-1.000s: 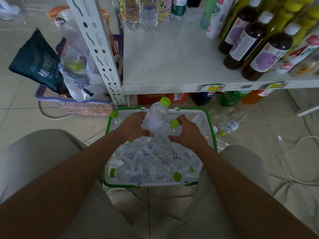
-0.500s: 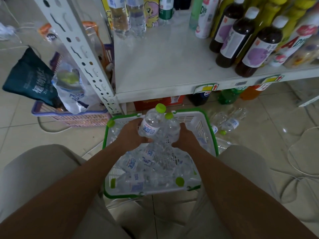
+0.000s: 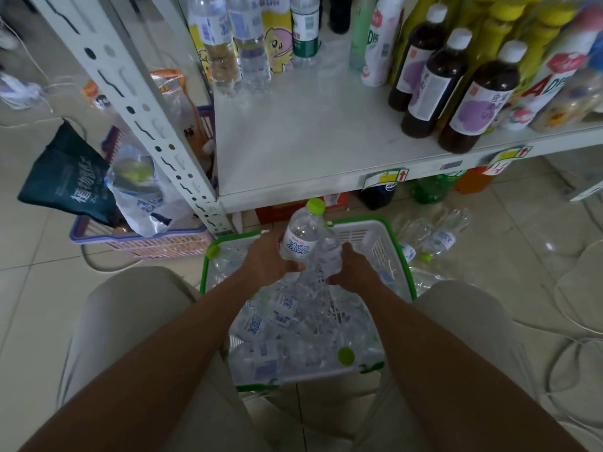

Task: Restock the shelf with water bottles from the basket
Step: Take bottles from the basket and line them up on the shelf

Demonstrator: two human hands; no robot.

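A white basket with a green rim (image 3: 399,256) sits on the floor between my knees, holding several clear water bottles with green caps. My left hand (image 3: 266,261) grips one water bottle (image 3: 301,238), upright, its green cap just under the shelf edge. My right hand (image 3: 350,270) grips a second water bottle (image 3: 328,252) pressed against the first; its cap is hidden. The white shelf (image 3: 310,141) lies straight ahead, with two water bottles (image 3: 236,47) standing at its back left.
Dark juice bottles (image 3: 470,102) and yellow-capped bottles crowd the shelf's right side. A perforated shelf post (image 3: 153,125) rises at left. A pink basket (image 3: 143,239) with bags sits left of it. Loose water bottles (image 3: 437,238) lie on the floor at right, near cables.
Both hands have lifted the two bottles up out of the basket pile and toward the shelf edge. The view has tilted up, showing more of the shelf.
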